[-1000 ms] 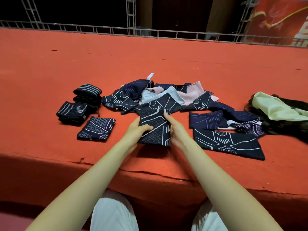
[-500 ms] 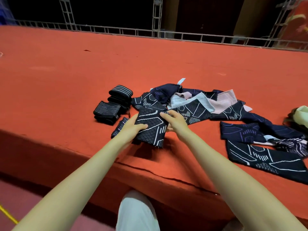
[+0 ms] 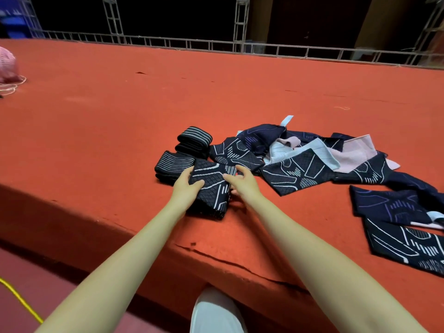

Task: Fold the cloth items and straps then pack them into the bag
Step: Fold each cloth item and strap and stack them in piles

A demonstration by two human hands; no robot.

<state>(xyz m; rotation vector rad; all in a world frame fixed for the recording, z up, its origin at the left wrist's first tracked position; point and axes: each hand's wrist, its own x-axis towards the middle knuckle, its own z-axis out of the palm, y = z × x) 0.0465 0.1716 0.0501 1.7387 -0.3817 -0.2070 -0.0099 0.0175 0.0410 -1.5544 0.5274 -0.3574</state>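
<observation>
Step in hand: stacking folded pieces.

Rolled dark striped straps (image 3: 176, 164) lie just beyond left hand (image 3: 186, 188).

Left hand grasps left edge of folded navy cloth with white line pattern (image 3: 211, 191).

Right hand (image 3: 242, 183) holds its right edge, thumb on top.

Unfolded navy cloth heap (image 3: 300, 162) lies to right of right hand.

Next, likely: let go, take piece from heap. Bag not in view.

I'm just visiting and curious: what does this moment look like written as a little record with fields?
surface: red carpeted platform
left hand: grips the left edge of the folded dark cloth
right hand: fingers on the cloth's right edge
beside the cloth: two rolled striped straps
still unfolded: heap of dark and pale cloths, more flat pieces at right
far left: pink object with string
bag: not in view
</observation>
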